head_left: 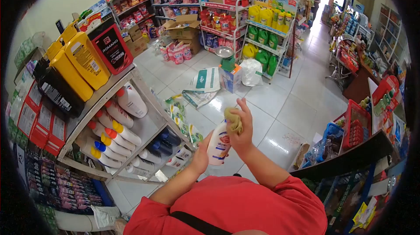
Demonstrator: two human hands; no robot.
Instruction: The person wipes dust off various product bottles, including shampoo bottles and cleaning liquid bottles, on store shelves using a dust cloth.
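Note:
A white bottle (217, 148) with a printed label, its kind not certain, is held tilted in front of my chest. My left hand (200, 155) wraps round its lower left side. In my right hand (245, 126) is a bunched yellowish-green cloth (234, 121), pressed at the bottle's top, which it partly hides. To the left, a shelf rack (151, 149) holds rows of similar white bottles (132, 102) with red, yellow and blue caps.
Large yellow bottles (87, 60) and a black-and-red Romano bottle (110, 47) stand on the rack's top. Ahead are a scale (225, 55) on a box and a white sack (252, 72). A counter (358, 149) with baskets runs along the right. Another person (315, 1) stands near the doorway.

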